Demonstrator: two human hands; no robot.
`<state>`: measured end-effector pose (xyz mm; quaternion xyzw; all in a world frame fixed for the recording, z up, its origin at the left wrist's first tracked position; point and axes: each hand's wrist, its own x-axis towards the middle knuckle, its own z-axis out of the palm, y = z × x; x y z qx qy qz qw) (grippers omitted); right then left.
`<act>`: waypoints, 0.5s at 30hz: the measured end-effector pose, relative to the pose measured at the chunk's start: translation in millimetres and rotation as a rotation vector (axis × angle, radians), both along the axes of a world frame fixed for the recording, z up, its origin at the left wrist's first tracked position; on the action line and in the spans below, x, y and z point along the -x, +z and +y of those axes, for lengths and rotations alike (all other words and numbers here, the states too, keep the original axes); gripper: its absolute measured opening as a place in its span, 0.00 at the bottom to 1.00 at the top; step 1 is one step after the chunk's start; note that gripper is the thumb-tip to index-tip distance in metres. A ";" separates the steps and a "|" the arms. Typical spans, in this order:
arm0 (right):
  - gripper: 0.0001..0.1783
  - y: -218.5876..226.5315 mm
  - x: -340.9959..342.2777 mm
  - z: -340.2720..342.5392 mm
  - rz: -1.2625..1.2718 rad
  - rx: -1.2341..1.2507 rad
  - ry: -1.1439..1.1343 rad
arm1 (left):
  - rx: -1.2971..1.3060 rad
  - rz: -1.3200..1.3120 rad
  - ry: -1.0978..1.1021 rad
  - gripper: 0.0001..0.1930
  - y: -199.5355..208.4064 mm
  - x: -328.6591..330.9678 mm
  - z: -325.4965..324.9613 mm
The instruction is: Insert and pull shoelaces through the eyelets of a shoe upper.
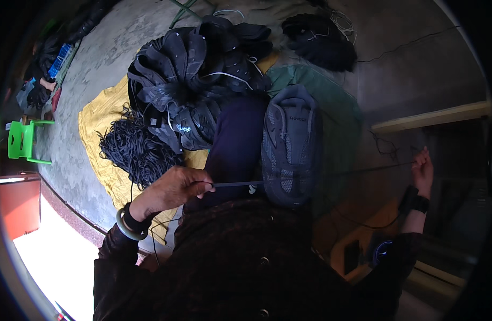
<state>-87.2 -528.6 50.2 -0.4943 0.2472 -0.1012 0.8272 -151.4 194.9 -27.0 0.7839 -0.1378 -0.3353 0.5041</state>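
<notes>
Dark grey lace (238, 184) runs in a near-straight line at the front of the grey shoe (293, 144), which rests in the lap with its toe toward the body. The left hand (176, 187) pinches one side of it between thumb and forefinger; the right hand (422, 163), raised well out to the side, has its fingertips drawn together on the other. Done well, I'd judge, this wants an even pull — steady, no jerking — so both lengths match and the shoe doesn't skew. Keep the strand untwisted; how it threads through is too dark to tell. Left of the trouser leg (232, 144), a tangle of laces (139, 144) lies on yellow cloth (98, 117) beside heaped black shoe uppers (176, 53) — best kept clear of the strand.
</notes>
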 end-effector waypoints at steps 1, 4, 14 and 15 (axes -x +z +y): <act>0.08 1.3 -1.9 -17.0 0.018 0.016 -0.087 | -0.013 0.010 0.050 0.07 -5.4 0.4 13.5; 0.09 5.6 1.1 -45.5 0.033 0.072 -0.282 | -0.111 0.068 0.139 0.07 -5.3 -5.2 46.1; 0.11 -18.4 38.5 -144.4 0.173 0.294 -0.268 | 0.235 0.038 0.407 0.13 65.7 -17.2 117.4; 0.11 -25.3 38.5 -147.7 0.175 0.290 -0.268 | 0.342 -0.079 0.483 0.15 77.4 -11.7 123.0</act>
